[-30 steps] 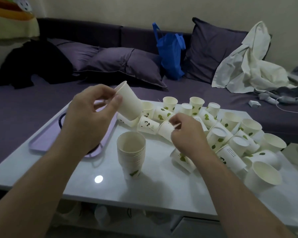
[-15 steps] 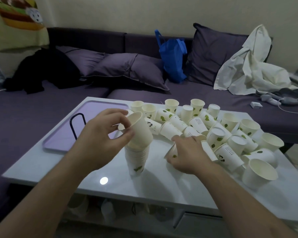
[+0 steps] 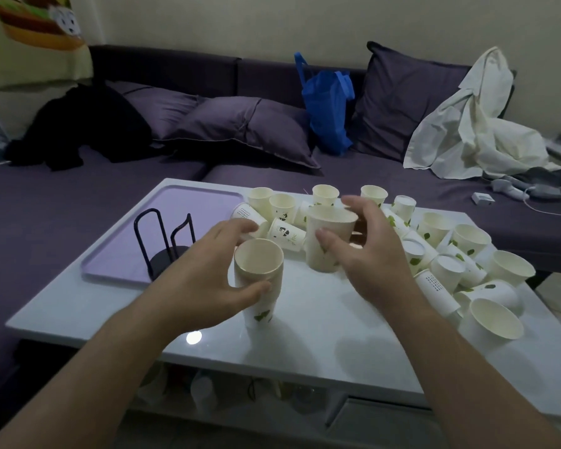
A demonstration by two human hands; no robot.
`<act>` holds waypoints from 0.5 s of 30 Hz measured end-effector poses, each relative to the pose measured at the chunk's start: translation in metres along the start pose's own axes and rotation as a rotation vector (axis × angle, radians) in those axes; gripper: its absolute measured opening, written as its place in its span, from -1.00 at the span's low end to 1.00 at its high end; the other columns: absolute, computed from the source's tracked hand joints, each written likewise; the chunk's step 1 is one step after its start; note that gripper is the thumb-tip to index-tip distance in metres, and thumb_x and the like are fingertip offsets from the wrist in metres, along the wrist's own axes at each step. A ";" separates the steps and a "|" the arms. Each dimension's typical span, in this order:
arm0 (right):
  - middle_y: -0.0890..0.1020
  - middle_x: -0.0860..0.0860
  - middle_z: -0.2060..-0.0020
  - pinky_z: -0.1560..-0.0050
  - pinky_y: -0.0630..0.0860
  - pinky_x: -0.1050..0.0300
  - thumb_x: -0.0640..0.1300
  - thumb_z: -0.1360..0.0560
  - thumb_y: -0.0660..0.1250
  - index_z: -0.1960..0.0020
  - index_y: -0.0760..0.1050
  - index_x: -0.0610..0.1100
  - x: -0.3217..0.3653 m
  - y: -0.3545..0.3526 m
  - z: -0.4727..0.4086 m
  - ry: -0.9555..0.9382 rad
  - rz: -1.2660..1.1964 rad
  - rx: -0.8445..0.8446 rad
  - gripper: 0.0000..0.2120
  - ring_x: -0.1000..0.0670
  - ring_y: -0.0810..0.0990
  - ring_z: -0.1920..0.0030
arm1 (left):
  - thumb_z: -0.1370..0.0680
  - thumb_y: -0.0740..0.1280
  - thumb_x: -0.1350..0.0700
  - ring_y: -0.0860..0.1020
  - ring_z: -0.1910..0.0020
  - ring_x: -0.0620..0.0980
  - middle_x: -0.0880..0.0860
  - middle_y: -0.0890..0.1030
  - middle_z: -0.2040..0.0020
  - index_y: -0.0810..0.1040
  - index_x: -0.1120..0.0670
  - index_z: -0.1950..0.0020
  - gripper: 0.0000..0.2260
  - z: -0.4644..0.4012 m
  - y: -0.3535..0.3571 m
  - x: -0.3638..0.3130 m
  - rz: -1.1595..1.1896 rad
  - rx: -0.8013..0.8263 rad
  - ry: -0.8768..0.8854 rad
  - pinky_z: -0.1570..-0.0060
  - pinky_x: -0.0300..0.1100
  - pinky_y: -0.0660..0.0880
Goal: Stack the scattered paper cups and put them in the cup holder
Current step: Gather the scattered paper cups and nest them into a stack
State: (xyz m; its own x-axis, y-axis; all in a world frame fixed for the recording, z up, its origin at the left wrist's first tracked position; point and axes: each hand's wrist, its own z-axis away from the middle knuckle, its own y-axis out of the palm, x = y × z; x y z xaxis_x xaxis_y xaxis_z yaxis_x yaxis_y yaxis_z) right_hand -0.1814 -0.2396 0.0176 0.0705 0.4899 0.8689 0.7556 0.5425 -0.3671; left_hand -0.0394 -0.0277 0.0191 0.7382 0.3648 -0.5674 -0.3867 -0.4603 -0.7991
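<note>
A stack of nested white paper cups point(image 3: 260, 286) stands upright near the middle of the white table point(image 3: 321, 322). My left hand point(image 3: 208, 270) curls around the stack from the left, thumb on its front and fingers behind it. My right hand point(image 3: 370, 251) grips a single upright cup point(image 3: 329, 236) with leaf print, thumb on the front and fingers spread behind the rim. Several loose cups point(image 3: 460, 254) lie scattered, upright and tipped, across the back and right of the table. The black wire cup holder point(image 3: 166, 241) stands on a purple tray point(image 3: 175, 222) at the left.
A dark purple sofa with cushions point(image 3: 240, 124), a blue bag point(image 3: 327, 108), a white cloth point(image 3: 473, 124) and black clothing point(image 3: 85, 128) runs behind the table. A charger and cable point(image 3: 483, 198) lie on the sofa at the right. A lower shelf holds items under the table.
My left hand has pushed its cup down onto the stack and now holds the stack. My right hand has picked a cup from the pile and stood it upright in its grip.
</note>
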 end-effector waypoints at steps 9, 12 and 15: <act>0.60 0.03 -0.33 -0.37 0.58 -0.04 0.00 -0.50 0.55 -0.52 0.43 -0.09 0.022 0.046 0.012 -0.220 -0.145 0.143 -0.35 -0.01 0.60 -0.36 | -0.45 0.62 0.01 0.55 -0.19 -0.22 -0.41 0.48 -0.14 0.23 -0.17 -0.60 -0.17 -0.004 0.012 0.004 0.214 0.018 -0.139 -0.23 -0.19 0.50; 0.55 0.11 -0.37 -0.43 0.51 -0.02 0.01 -0.51 0.53 -0.53 0.42 -0.04 0.018 0.055 0.015 -0.242 0.001 0.192 -0.36 0.06 0.53 -0.40 | -0.45 0.62 0.00 0.54 -0.07 -0.33 -0.40 0.49 -0.12 0.26 -0.16 -0.57 -0.20 -0.006 0.015 0.006 0.267 -0.019 -0.179 -0.01 -0.39 0.49; 0.51 0.15 -0.40 -0.46 0.45 0.03 0.11 -0.51 0.48 -0.54 0.40 0.00 0.014 0.055 0.018 -0.196 0.139 0.286 -0.34 0.10 0.48 -0.39 | -0.44 0.63 0.01 0.49 -0.01 -0.44 -0.43 0.46 -0.09 0.29 -0.16 -0.55 -0.22 -0.008 0.020 0.009 0.288 -0.038 -0.202 0.21 -0.49 0.44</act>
State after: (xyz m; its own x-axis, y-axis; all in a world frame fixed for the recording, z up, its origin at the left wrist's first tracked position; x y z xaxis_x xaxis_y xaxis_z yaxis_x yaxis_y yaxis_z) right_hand -0.1508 -0.1906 0.0040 0.0127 0.6784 0.7345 0.5329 0.6170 -0.5791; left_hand -0.0367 -0.0401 -0.0003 0.4764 0.3666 -0.7991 -0.5391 -0.5963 -0.5949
